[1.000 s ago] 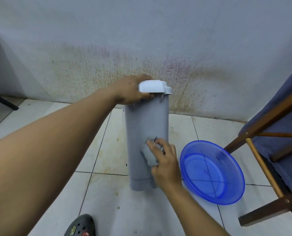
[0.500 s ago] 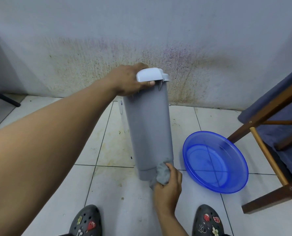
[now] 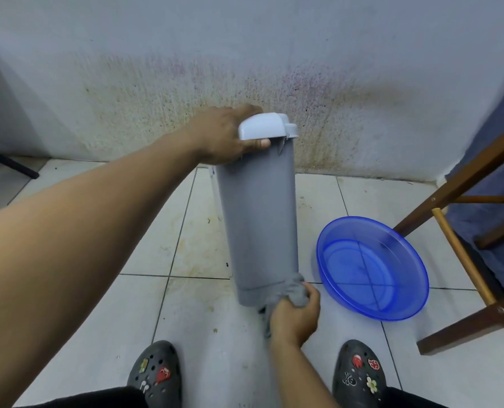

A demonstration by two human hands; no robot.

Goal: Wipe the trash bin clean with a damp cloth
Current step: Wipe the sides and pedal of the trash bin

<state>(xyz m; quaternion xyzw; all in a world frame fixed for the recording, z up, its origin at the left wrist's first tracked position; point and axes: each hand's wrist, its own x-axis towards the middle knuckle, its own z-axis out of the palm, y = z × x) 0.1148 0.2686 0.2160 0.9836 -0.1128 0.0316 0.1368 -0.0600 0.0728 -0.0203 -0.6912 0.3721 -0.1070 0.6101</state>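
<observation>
Stained white wall (image 3: 274, 39) closes the far side of a pale tiled floor (image 3: 97, 334), with its foot running just behind the trash bin (image 3: 259, 225). Open tiles lie to the left of the bin as far as a dark rod (image 3: 9, 163) that slants down to the floor at the left edge. To the right the room is tighter: a blue basin (image 3: 403, 310) sits just beside the bin, and a wooden frame (image 3: 462, 178) draped with blue fabric (image 3: 495, 113) stands near the basin's far rim. The tall grey bin stands near the middle of the floor, slightly tilted, with its white lid (image 3: 262, 125) closed, so its contents are hidden. The left hand (image 3: 221, 136) grips the lid's near edge, thumb below and fingers over the top. The right hand (image 3: 294, 316) is clenched on a bunched grey cloth (image 3: 293, 290) and presses it against the bin's lower right corner at the base. Floor grout lines show through the translucent basin; whether it holds water cannot be told. Two black clogs (image 3: 155, 372) with charms stand on the near tiles, one on each side of the right forearm.
</observation>
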